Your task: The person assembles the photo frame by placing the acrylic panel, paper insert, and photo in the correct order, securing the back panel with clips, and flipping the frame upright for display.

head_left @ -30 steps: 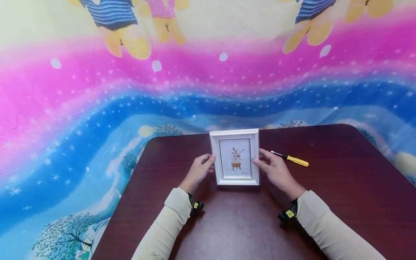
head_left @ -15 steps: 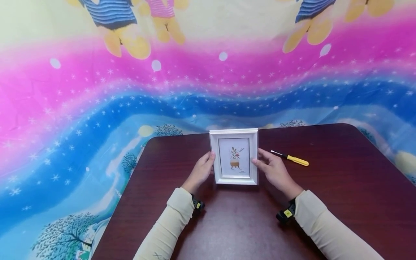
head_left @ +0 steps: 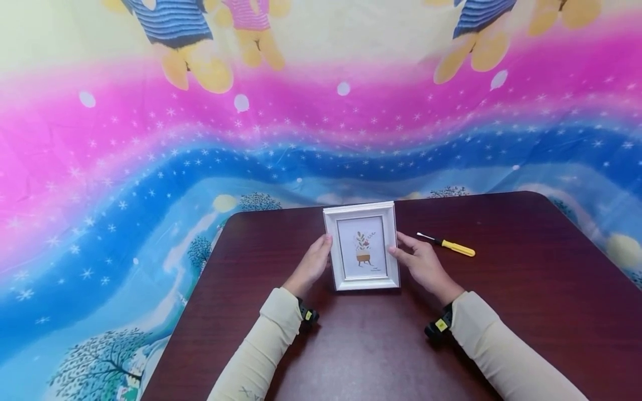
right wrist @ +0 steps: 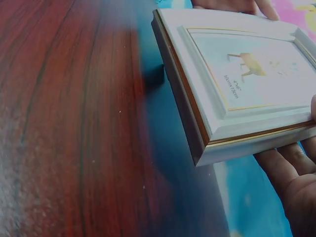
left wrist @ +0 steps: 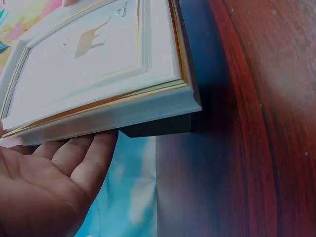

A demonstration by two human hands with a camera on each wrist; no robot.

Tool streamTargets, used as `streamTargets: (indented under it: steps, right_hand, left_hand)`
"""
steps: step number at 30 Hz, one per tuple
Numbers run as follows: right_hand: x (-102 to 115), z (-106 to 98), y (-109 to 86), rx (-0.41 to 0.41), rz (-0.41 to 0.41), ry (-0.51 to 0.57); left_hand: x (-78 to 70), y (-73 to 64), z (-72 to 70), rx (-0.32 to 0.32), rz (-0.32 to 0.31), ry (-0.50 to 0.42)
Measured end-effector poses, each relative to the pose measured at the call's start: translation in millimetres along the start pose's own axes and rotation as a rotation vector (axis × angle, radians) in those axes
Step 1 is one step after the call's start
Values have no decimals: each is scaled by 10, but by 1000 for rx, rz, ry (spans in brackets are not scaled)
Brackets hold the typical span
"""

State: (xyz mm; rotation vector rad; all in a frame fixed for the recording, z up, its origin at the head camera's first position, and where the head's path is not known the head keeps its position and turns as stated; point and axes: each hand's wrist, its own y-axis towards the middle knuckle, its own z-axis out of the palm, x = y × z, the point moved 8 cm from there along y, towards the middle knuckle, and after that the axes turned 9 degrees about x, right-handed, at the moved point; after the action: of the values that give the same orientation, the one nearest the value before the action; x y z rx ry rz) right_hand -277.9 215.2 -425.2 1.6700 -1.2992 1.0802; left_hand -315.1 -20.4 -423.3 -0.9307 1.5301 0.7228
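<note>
A white picture frame (head_left: 341, 262) stands upright in the middle of the head view, its front facing me. Behind the pane is a print (head_left: 363, 256) of a plant in a brown pot on legs. My left hand (head_left: 312, 262) grips one side, thumb at the front edge and fingers behind. On the opposite side my right hand (head_left: 423, 264) holds it the same way. A dark piece (left wrist: 163, 127) juts out behind the frame in the left wrist view. Whether the frame's lower edge touches the table I cannot tell.
A screwdriver (head_left: 457, 248) with a yellow handle lies on the dark red-brown table (head_left: 526, 267), right of the frame. Behind the table's far edge hangs a colourful printed cloth (head_left: 301, 150). Black cameras are strapped to both wrists.
The frame has shifted slightly left and tilted a little, its upper right corner now lower and further left. Both hands have kept their hold and moved only slightly with it.
</note>
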Motion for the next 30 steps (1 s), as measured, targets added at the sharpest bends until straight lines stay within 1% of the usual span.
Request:
streamTargets:
  steps: [5,9,12,14,17,20,24,27,30]
  right_hand:
    - [1,-4,28,-34,-16,46]
    - [7,25,31,-51,-5,85]
    - [1,39,33,-50,12,90]
    - [8,36,40,-45,9,87]
    - [13,21,60,-42,-2,81]
    - [2,16,73,-40,4,78]
    - [-53,27,64,-39,22,82]
    - [-85,37,63,-43,17,90]
    - [-108,36,85,-61,13,87]
  left_hand:
    - [0,26,-9,-2,8,-60]
    - [55,40,-5,0,-30,-118]
    - [94,67,23,13,-43,-193]
    - [96,91,36,12,-32,-240]
    - [80,135,53,11,8,-297]
    - [83,170,60,8,30,-319]
    - [130,208,75,18,23,-325]
    - [155,225,85,26,19,-325]
    - [164,252,85,28,30,-342]
